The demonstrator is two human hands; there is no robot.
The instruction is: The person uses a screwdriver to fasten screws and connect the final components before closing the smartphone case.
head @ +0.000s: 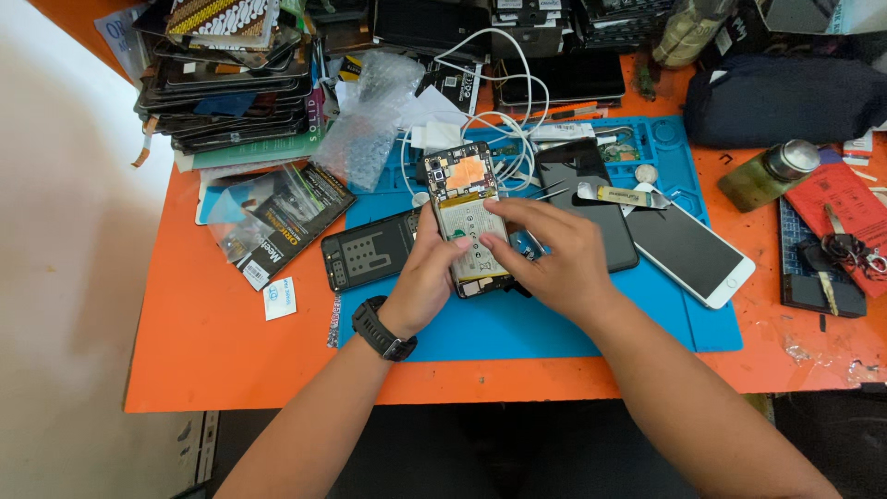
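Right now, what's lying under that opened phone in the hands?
Under the opened phone lies the blue work mat, with a black back cover beside it. The left hand and right hand hide whatever sits directly beneath.

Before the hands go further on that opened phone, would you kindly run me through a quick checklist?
1. Opened phone held by left hand: ok.
2. Right hand fingertips on the battery area: ok.
3. Blue mat under the phone: ok.
4. Removed back cover clear of the hands: ok.
5. White charger cable close behind the phone: not ok.
6. Screws all out: cannot tell.
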